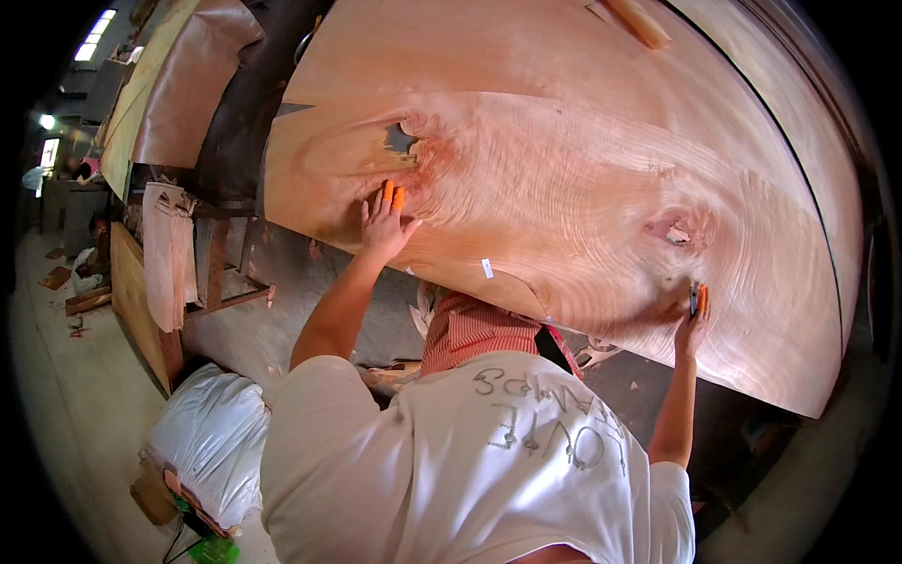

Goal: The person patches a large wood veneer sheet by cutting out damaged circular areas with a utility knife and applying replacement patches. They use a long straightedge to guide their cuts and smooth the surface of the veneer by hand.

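Inside a workshop, a bulging white sack (211, 437) sits on the floor (70, 376) at left as a broad, pale wood veneer sheet (554, 207) stretches across the far side, in front of a person in a white shirt (348, 470). The left hand (383, 228), orange-tipped fingers slightly spread, lies flat on the sheet, just on the near side of a jagged hole (402, 139). The right hand (693, 327) grips a small dark tool (694, 298) over the sheet's near right part.
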Demonstrator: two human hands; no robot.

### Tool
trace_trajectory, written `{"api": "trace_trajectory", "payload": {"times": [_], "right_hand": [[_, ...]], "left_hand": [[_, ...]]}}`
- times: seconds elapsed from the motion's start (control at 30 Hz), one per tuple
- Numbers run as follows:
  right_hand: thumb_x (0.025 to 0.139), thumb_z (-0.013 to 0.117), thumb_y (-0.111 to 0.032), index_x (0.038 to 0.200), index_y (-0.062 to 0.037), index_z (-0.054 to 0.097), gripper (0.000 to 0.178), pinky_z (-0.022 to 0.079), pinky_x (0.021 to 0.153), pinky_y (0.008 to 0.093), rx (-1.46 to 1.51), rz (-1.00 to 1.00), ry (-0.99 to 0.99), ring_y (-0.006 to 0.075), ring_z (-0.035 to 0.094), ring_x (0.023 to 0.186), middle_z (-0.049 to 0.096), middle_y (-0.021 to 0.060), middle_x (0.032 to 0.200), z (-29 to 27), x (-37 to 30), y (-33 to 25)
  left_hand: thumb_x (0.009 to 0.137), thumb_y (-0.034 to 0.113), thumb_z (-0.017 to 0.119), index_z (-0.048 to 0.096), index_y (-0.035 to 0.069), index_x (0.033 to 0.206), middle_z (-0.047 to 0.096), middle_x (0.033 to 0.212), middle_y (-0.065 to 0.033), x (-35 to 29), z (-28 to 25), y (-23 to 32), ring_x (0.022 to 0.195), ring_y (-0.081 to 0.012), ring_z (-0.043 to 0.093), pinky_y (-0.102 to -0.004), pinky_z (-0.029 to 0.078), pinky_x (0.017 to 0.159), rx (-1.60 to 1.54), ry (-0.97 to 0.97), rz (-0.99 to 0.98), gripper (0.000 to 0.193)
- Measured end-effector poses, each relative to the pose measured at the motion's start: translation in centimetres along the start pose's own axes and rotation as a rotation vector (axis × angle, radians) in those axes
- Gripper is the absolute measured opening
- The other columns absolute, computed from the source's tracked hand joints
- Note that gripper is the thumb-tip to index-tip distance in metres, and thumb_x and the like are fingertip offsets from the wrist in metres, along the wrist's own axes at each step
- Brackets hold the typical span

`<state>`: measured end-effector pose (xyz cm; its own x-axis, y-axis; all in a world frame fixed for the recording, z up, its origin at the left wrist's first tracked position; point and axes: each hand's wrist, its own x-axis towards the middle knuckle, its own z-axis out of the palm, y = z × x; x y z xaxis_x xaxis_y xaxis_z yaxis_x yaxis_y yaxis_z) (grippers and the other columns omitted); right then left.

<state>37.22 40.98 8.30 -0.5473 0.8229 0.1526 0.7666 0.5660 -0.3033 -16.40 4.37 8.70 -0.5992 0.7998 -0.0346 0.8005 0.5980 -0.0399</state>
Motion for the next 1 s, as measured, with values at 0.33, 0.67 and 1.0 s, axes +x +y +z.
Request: {"api": "trace_trajectory", "payload": {"times": [0.33,0.67,1.0], "right_hand": [[0.076,0.042,0.008,0.125,-0.0002,0.040,0.050,0.031,0.099,0.0378,0.185,-0.014,-0.018,0.0326,0.040,0.117,0.042,0.0172,0.127,2.6,-1.2,-11.4],[0.075,0.047,0.005,0.123,-0.0023,0.043,0.049,0.032,0.098,0.0388,0.247,0.068,-0.157,0.0350,0.040,0.115,0.040,0.0172,0.128,1.1,4.3,-24.2],[0.082,0.047,-0.005,0.116,-0.0080,0.051,0.034,0.037,0.090,0.0351,0.301,-0.012,0.058,0.0283,0.047,0.107,0.050,0.0135,0.118,3.3,22.2,-23.5]], "left_hand": [[0.080,0.038,0.054,0.031,0.005,0.131,0.026,0.136,-0.0193,4.1,-2.1,-3.3,0.115,-0.0358,0.039,-0.0445,0.030,0.096,-0.139,0.084,0.018,0.065],[0.083,0.039,0.049,0.031,0.002,0.130,0.021,0.138,-0.0223,17.6,-0.9,-4.2,0.124,-0.0355,0.029,-0.0504,0.023,0.100,-0.340,0.385,-0.110,0.062],[0.084,0.039,0.045,0.034,0.000,0.127,0.022,0.139,-0.0186,21.7,-0.7,0.6,0.128,-0.0312,0.023,-0.0484,0.017,0.101,-0.200,0.317,-0.206,0.059]]}}
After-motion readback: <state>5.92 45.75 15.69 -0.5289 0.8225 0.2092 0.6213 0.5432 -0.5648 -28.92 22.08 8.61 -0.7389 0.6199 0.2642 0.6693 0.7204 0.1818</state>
